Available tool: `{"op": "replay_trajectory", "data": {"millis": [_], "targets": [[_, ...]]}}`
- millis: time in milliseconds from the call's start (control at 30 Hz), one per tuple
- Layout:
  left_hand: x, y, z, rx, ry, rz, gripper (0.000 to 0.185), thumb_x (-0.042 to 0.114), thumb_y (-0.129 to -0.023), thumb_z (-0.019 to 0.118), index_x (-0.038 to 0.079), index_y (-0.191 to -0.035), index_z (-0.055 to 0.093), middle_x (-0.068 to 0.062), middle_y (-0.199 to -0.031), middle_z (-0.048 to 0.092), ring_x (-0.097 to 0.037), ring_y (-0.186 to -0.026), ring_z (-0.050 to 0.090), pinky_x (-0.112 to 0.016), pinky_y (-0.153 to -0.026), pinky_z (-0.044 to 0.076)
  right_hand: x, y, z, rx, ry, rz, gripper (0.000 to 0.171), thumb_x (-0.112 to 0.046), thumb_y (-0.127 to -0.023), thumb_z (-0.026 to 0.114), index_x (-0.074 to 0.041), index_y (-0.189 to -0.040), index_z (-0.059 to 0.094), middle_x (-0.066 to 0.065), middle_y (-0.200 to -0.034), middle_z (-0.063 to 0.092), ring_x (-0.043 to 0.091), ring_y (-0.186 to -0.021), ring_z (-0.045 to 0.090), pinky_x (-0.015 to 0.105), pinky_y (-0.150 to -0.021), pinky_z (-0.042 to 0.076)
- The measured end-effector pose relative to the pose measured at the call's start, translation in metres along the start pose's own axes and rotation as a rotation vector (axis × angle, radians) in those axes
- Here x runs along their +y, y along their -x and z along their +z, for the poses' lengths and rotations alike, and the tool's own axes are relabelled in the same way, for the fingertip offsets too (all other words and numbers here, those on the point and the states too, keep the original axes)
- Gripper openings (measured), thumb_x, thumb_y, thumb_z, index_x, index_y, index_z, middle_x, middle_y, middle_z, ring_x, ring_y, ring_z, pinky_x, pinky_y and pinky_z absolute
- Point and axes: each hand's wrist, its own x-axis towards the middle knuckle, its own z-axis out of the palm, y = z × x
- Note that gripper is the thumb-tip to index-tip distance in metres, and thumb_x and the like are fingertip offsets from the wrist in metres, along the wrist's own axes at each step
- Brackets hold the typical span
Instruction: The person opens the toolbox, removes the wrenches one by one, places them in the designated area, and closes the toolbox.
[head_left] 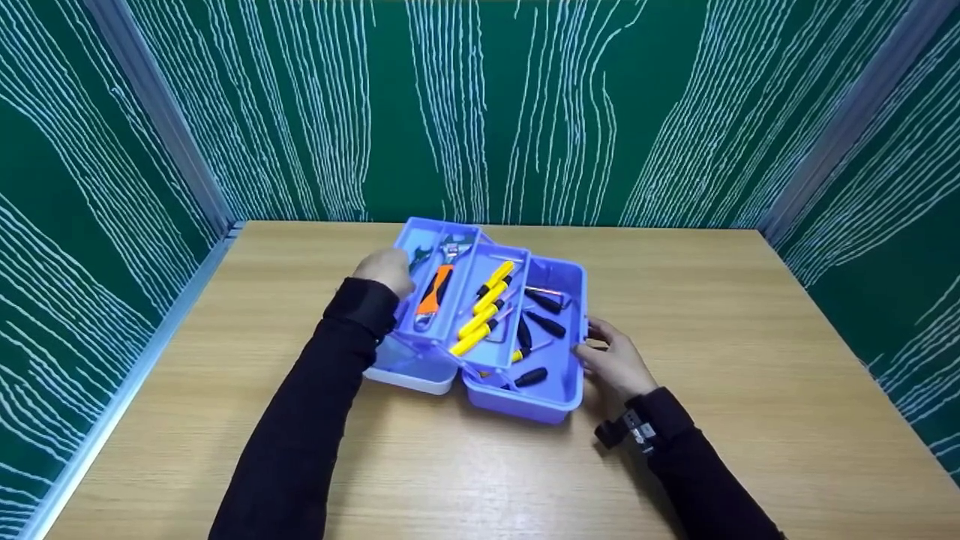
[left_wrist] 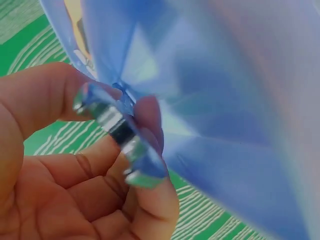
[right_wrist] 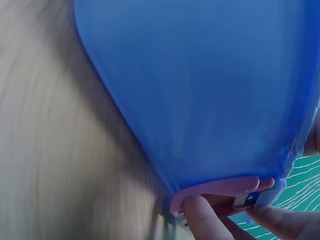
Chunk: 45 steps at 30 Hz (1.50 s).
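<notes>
A blue-purple toolbox [head_left: 525,405] stands unfolded, its stepped trays [head_left: 465,330] swung left over the lid [head_left: 412,375]. My left hand [head_left: 386,271] is at the leftmost tray's outer edge. In the left wrist view, its thumb and curled fingers pinch a shiny notched metal piece [left_wrist: 120,130]; blur hides its kind. On the box's right side, my right hand [head_left: 619,360] grips the front by its pink latch [right_wrist: 220,189]. An orange-and-black adjustable wrench [head_left: 435,292] and a dark green tool [head_left: 420,257] lie in the left tray.
Several yellow-handled screwdrivers [head_left: 476,319] lie in the middle tray. Several black-handled tools [head_left: 546,324] are in the box's bottom. Beneath is a wooden table [head_left: 675,277], bordered by green panels [head_left: 517,112] with white wavy lines.
</notes>
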Motion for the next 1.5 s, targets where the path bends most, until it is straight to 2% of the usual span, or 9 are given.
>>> {"op": "replay_trajectory", "data": {"millis": [300,433,600,800,933,1067,1200,1333,1500], "targets": [[-0.002,0.002,0.001,0.006,0.041,-0.011,0.046,0.004,-0.098,0.039,-0.010,-0.141,0.038,-0.027,-0.136,0.050,-0.035,-0.124,0.051,-0.044,-0.107,0.041,0.000,0.001,-0.001,-0.011,-0.062,0.005,0.065,-0.009,-0.092,0.061,0.003,-0.149,0.032,0.030,-0.143,0.044,0.019,-0.102,0.059,0.020,-0.076,0.054],[-0.002,0.006,0.002,0.043,0.087,-0.007,0.045,0.003,-0.097,0.038,-0.011,-0.139,0.036,-0.029,-0.134,0.048,-0.039,-0.125,0.050,-0.045,-0.107,0.042,-0.002,0.004,-0.004,-0.020,-0.098,0.010,0.070,-0.012,-0.092,0.063,0.002,-0.151,0.029,0.031,-0.144,0.042,0.016,-0.099,0.061,0.021,-0.078,0.055],[0.009,0.016,0.007,0.136,0.207,0.026,0.047,0.006,-0.100,0.037,-0.011,-0.143,0.031,-0.029,-0.135,0.046,-0.038,-0.121,0.052,-0.044,-0.106,0.043,-0.013,0.008,-0.009,0.043,-0.110,0.015,0.071,-0.018,-0.095,0.062,0.000,-0.153,0.025,0.027,-0.147,0.040,0.029,-0.120,0.054,0.025,-0.091,0.053],[0.033,0.035,0.031,0.325,0.395,0.192,0.027,0.004,-0.101,0.039,-0.007,-0.124,0.046,-0.024,-0.115,0.051,-0.035,-0.097,0.055,-0.046,-0.089,0.049,-0.039,0.016,-0.006,0.169,-0.186,-0.066,0.057,-0.012,-0.098,0.057,0.002,-0.148,0.035,0.025,-0.144,0.046,0.023,-0.124,0.053,0.012,-0.090,0.048],[0.052,0.048,0.051,0.365,0.457,0.317,0.024,0.003,-0.100,0.039,-0.006,-0.121,0.048,-0.022,-0.111,0.050,-0.032,-0.089,0.053,-0.043,-0.080,0.050,-0.052,0.021,0.002,0.172,-0.284,-0.109,0.048,-0.012,-0.099,0.054,0.005,-0.143,0.042,0.026,-0.141,0.049,0.004,-0.106,0.061,0.020,-0.095,0.051],[0.072,0.060,0.073,0.390,0.431,0.436,0.022,0.001,-0.099,0.040,-0.007,-0.118,0.048,-0.020,-0.107,0.051,-0.027,-0.081,0.054,-0.037,-0.069,0.052,-0.060,0.024,0.013,0.137,-0.359,-0.143,0.040,-0.012,-0.099,0.055,0.007,-0.134,0.051,0.025,-0.132,0.057,0.010,-0.100,0.067,0.029,-0.095,0.053],[0.088,0.067,0.098,0.507,0.303,0.549,0.015,-0.001,-0.097,0.045,-0.007,-0.110,0.050,-0.018,-0.100,0.051,-0.025,-0.073,0.057,-0.032,-0.060,0.054,-0.065,0.026,0.024,0.109,-0.407,-0.164,0.033,-0.012,-0.098,0.058,0.010,-0.122,0.059,0.016,-0.111,0.070,0.020,-0.095,0.071,0.033,-0.087,0.057],[0.099,0.072,0.120,0.589,0.199,0.569,0.011,0.000,-0.096,0.049,-0.004,-0.106,0.051,-0.014,-0.097,0.050,-0.023,-0.073,0.057,-0.030,-0.062,0.054,-0.067,0.026,0.035,0.089,-0.446,-0.157,0.024,-0.009,-0.099,0.056,0.011,-0.109,0.063,0.010,-0.091,0.072,0.019,-0.082,0.072,0.030,-0.078,0.059],[0.110,0.076,0.137,0.582,0.237,0.552,0.013,0.003,-0.098,0.049,-0.004,-0.109,0.050,-0.012,-0.099,0.049,-0.023,-0.078,0.057,-0.029,-0.070,0.054,-0.068,0.025,0.045,0.090,-0.498,-0.119,0.017,-0.005,-0.100,0.052,0.004,-0.091,0.063,0.004,-0.078,0.066,0.010,-0.070,0.065,0.024,-0.069,0.057]]}}
